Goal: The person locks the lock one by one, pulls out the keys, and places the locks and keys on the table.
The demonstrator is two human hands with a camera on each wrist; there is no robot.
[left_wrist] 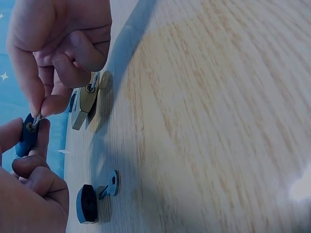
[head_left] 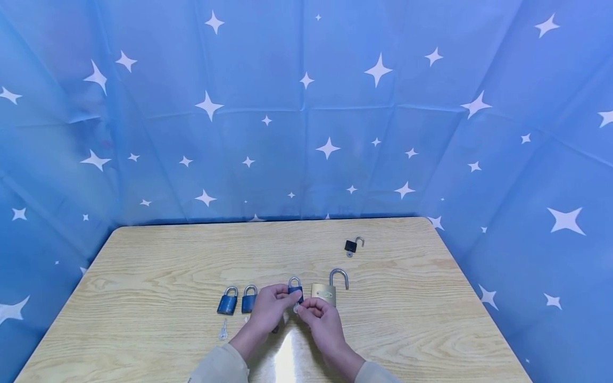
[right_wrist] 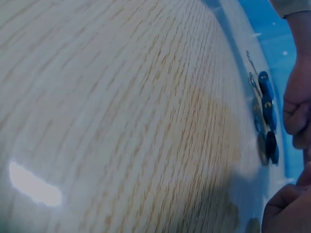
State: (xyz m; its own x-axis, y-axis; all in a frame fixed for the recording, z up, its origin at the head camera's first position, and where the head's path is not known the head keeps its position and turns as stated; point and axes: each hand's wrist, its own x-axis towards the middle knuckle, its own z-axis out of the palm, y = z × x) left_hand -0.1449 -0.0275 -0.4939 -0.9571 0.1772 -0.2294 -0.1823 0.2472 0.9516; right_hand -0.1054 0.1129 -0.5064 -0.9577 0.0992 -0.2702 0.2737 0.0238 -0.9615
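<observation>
My left hand (head_left: 270, 307) pinches a small blue padlock (head_left: 295, 290) between thumb and fingers, its shackle upward and seated in the body. With thumb and index finger, my right hand (head_left: 324, 323) pinches a key (left_wrist: 38, 118) at the keyhole in the padlock's underside. In the left wrist view the held padlock (left_wrist: 25, 141) is lifted off the table. Just beyond my right hand lies a larger brass padlock (head_left: 323, 292), its shackle open and a key (left_wrist: 92, 83) in its keyhole. The right wrist view shows only parts of both hands.
Two blue padlocks (head_left: 227, 303) (head_left: 249, 302) with closed shackles lie to the left, a loose key (head_left: 223, 330) below one. A black padlock (head_left: 350, 246) with an open shackle lies farther back. A dark object (head_left: 275, 330) is partly hidden by my left wrist. A starry blue curtain (head_left: 306, 133) hangs behind the wooden table (head_left: 407, 340).
</observation>
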